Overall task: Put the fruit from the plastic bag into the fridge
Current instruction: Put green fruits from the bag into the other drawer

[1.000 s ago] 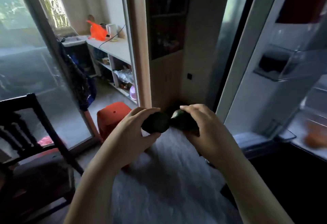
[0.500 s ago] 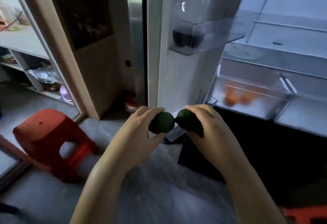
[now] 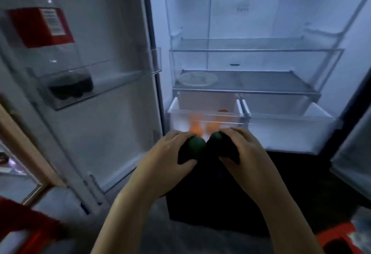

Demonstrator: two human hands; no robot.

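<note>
Head view. Gripping one dark green round fruit (image 3: pixel 195 146) in left hand (image 3: pixel 166 161), fingers curled over top, thumb underneath. Gripping second dark green round fruit (image 3: pixel 217 139) in right hand (image 3: pixel 247 153), same curled grip, thumb low on the near side. Both fruits side by side, just in front of and slightly below the clear plastic left crisper drawer (image 3: pixel 204 112) of the open white fridge (image 3: pixel 261 12); contact between the two hard to tell. Not in the drawer yet.

Inside that drawer: blurry orange round fruits (image 3: pixel 195 128), seen through the front wall. Just right of the drawer: matching clear right drawer (image 3: pixel 289 131), also pulled out. Directly above the drawer: glass shelf (image 3: pixel 261 82) with a pale round plate (image 3: pixel 197 78) on its left end. Up and left of the drawer: clear door bin (image 3: pixel 100 85) on the open door, holding a dark bottle with red label (image 3: pixel 50 53). Below the drawer: black lower fridge front (image 3: pixel 210 203). Far down-left of the drawer: blurred red plastic stool (image 3: pixel 24 219) on the floor.
</note>
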